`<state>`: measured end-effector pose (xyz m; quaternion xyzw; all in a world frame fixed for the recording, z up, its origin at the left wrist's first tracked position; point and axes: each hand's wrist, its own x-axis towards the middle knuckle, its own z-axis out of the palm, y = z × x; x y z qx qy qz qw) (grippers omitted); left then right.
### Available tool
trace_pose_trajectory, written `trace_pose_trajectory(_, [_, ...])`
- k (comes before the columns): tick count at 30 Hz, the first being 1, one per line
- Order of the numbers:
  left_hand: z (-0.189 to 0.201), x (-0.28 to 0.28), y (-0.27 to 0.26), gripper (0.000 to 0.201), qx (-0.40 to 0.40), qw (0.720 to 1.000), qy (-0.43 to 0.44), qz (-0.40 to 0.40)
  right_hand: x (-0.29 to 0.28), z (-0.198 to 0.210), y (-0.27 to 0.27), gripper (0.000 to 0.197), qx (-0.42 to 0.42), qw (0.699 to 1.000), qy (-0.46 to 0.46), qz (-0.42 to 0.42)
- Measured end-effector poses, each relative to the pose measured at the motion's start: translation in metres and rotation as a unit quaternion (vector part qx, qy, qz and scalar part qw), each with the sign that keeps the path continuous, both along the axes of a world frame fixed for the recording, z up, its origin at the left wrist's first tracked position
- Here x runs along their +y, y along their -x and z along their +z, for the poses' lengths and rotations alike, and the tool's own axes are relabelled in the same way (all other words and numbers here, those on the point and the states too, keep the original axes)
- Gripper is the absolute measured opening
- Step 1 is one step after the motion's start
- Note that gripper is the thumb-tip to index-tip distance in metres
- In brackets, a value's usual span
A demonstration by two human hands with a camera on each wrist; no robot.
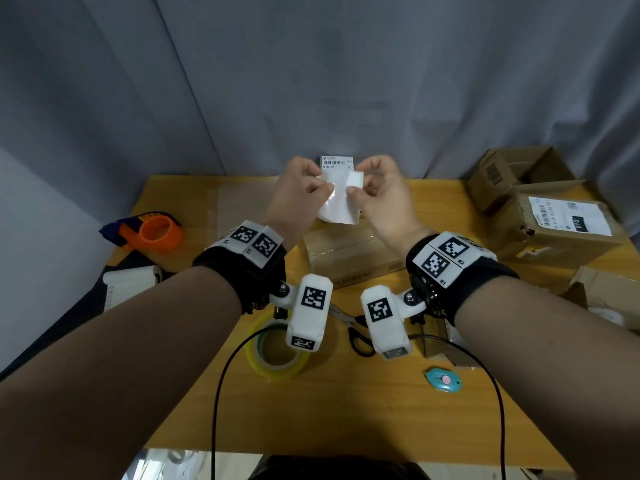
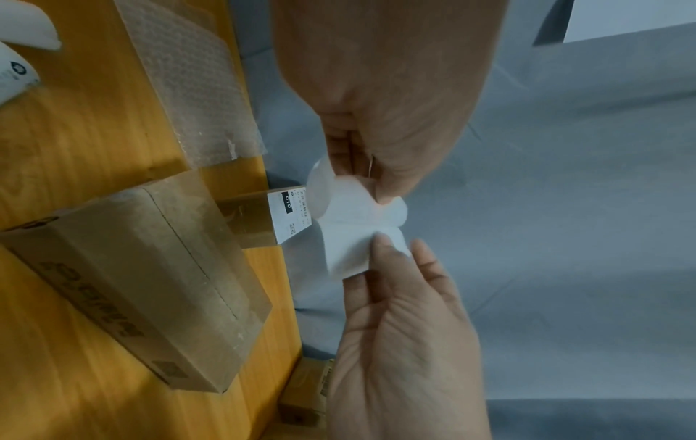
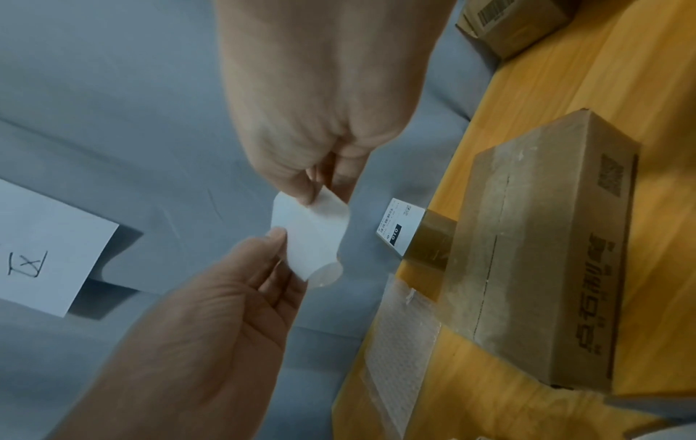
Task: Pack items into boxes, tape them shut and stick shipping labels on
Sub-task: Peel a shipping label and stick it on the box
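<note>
Both hands raised above the far half of the table (image 1: 381,393), holding one shipping label (image 1: 341,199) between them. Left hand (image 1: 298,192) pinches the label's left edge between thumb and fingers; right hand (image 1: 384,195) pinches a curled corner of its backing on the right. Printed barcode end of the label points away from the person. Taped box (image 1: 349,254) sits on the table just below the hands. Labelled box (image 1: 557,230) lies to the right, tape dispenser (image 1: 152,230) to the left.
</note>
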<state>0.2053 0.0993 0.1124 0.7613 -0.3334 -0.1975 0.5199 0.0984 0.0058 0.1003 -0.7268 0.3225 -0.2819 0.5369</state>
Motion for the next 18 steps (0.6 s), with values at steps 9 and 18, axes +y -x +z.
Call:
trace_pose_trajectory(9, [-0.006, 0.013, -0.02, 0.037, 0.011, 0.998, -0.031, 0.062, -0.011, -0.001, 0.011, 0.037, 0.012, 0.998, -0.009, -0.063])
trace_pose_trajectory(18, [-0.015, 0.029, -0.038, 0.014, 0.066, 0.99, -0.078, 0.093, -0.023, -0.01, 0.017, 0.016, 0.071, 0.99, -0.05, -0.112])
